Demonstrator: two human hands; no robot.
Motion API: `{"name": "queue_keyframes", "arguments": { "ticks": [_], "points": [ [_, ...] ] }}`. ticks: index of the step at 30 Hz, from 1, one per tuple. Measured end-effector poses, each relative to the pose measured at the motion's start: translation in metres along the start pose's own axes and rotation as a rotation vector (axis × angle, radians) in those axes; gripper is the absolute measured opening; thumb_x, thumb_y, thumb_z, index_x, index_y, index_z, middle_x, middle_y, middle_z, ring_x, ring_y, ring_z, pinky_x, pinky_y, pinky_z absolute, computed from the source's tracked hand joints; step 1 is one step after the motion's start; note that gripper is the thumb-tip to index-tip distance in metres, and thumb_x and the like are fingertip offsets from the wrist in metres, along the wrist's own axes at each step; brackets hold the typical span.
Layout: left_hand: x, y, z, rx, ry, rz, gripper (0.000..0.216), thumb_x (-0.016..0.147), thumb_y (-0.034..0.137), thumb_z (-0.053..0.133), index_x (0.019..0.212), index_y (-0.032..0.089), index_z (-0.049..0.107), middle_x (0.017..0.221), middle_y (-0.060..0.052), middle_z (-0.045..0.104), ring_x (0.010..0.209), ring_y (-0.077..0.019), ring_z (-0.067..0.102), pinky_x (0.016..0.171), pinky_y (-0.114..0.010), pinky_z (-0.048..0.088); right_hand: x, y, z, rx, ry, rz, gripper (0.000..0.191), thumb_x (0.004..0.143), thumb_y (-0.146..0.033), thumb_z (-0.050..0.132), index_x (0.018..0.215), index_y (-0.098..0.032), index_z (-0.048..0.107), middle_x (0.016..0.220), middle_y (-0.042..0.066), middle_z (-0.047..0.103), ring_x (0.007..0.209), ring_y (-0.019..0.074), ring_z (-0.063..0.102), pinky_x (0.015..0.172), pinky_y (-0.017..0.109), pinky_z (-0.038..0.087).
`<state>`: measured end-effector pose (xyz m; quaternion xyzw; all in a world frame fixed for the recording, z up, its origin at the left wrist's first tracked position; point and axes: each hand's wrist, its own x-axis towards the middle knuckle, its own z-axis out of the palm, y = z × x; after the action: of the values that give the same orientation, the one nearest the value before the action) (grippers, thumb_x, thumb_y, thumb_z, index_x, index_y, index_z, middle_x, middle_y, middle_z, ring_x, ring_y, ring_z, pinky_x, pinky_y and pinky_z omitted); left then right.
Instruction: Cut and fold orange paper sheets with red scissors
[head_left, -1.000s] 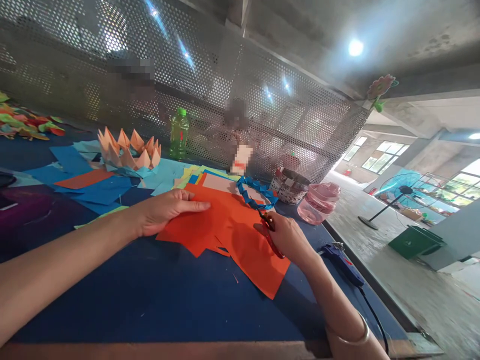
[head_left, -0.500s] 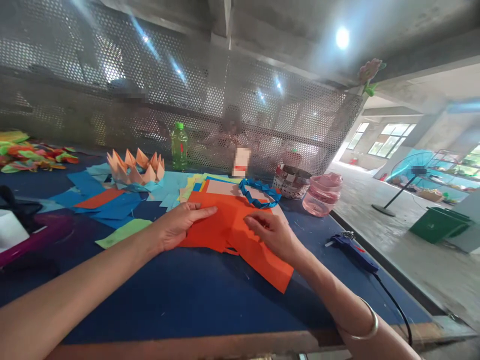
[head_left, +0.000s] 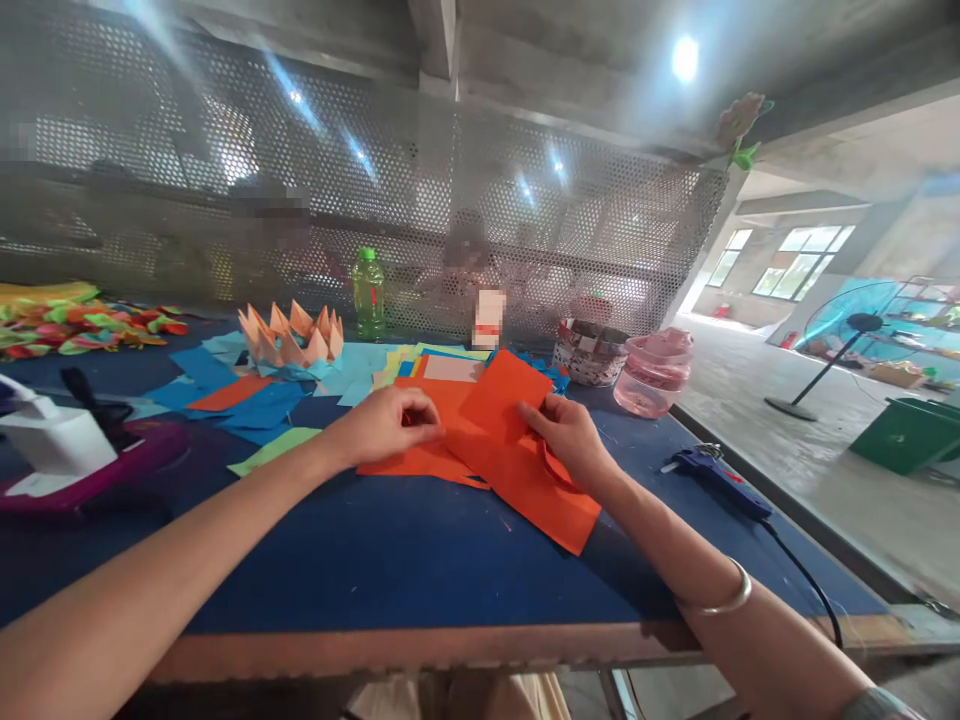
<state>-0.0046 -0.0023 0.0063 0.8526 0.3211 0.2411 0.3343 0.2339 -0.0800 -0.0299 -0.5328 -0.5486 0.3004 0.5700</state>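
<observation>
Several sheets of orange paper point(head_left: 517, 470) lie overlapped on the blue table point(head_left: 420, 560), and one sheet stands lifted and tilted point(head_left: 506, 395). My left hand point(head_left: 390, 425) pinches the orange paper's left part between curled fingers. My right hand point(head_left: 570, 435) grips the lifted sheet near its lower right edge. A blue paper chain point(head_left: 551, 375) shows only in part behind that sheet. No scissors are visible.
Loose blue paper point(head_left: 259, 405) and a folded orange paper crown point(head_left: 291, 338) lie left of my hands. Behind stand a green bottle point(head_left: 368, 295), woven basket point(head_left: 590, 352) and pink jar point(head_left: 652, 375). A blue glue gun point(head_left: 716, 482) lies right, near the table edge.
The scissors in my right hand a second ago no longer show. An orange sheet has been lifted upward, covering most of the blue chain. My hands have moved closer together.
</observation>
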Motion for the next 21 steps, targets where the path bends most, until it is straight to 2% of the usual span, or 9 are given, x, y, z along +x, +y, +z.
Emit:
{"name": "queue_keyframes", "arguments": {
  "ticks": [2,4,10,14,17,21],
  "points": [
    [-0.002,-0.001,0.004,0.177,-0.120,0.063,0.016,0.073,0.034,0.068,0.072,0.019,0.071,0.079,-0.005,0.067,0.075,-0.0193,0.061,0.070,-0.030,0.045,0.001,0.003,-0.005,0.023,0.022,0.019,0.040,0.070,-0.057,0.069,0.073,-0.018,0.060,0.068,0.003,0.063,0.061,0.0147,0.055,0.055,0.026,0.041],
    [-0.004,-0.002,0.011,0.244,-0.188,0.091,0.015,0.075,0.033,0.065,0.078,0.019,0.072,0.085,-0.005,0.065,0.079,-0.0193,0.061,0.072,-0.029,0.044,0.001,0.005,-0.005,0.020,0.020,0.024,0.041,0.069,-0.057,0.070,0.073,-0.018,0.060,0.067,0.002,0.062,0.058,0.0134,0.052,0.053,0.025,0.039],
    [-0.008,-0.007,0.028,0.340,-0.219,0.040,0.010,0.077,0.026,0.060,0.075,0.018,0.065,0.082,-0.005,0.063,0.073,-0.0189,0.059,0.066,-0.028,0.042,-0.001,0.008,0.000,-0.086,-0.022,-0.007,0.043,0.070,-0.059,0.068,0.071,-0.017,0.058,0.064,0.000,0.060,0.056,0.0116,0.048,0.052,0.024,0.036],
    [-0.009,-0.004,0.025,0.353,-0.212,0.036,0.007,0.074,0.020,0.058,0.070,0.019,0.063,0.079,-0.005,0.065,0.071,-0.0185,0.058,0.064,-0.027,0.040,-0.002,0.008,-0.001,-0.105,-0.049,-0.011,0.043,0.072,-0.059,0.066,0.074,-0.017,0.059,0.066,0.000,0.058,0.056,0.0116,0.048,0.052,0.025,0.035],
    [-0.005,-0.003,0.009,0.338,-0.147,0.033,0.007,0.072,0.020,0.057,0.069,0.019,0.064,0.075,-0.005,0.067,0.069,-0.0188,0.058,0.063,-0.027,0.040,-0.001,0.010,-0.002,-0.130,-0.035,-0.012,0.045,0.071,-0.061,0.065,0.075,-0.016,0.059,0.064,0.000,0.057,0.056,0.0118,0.047,0.052,0.025,0.035],
    [0.004,-0.018,-0.029,0.328,0.117,-0.011,0.011,0.070,0.028,0.057,0.067,0.019,0.064,0.071,-0.005,0.067,0.071,-0.0211,0.060,0.068,-0.030,0.041,0.001,0.012,-0.003,-0.141,-0.036,-0.024,0.046,0.072,-0.062,0.065,0.075,-0.016,0.059,0.064,0.000,0.058,0.056,0.0120,0.048,0.052,0.024,0.035]
  ]
}}
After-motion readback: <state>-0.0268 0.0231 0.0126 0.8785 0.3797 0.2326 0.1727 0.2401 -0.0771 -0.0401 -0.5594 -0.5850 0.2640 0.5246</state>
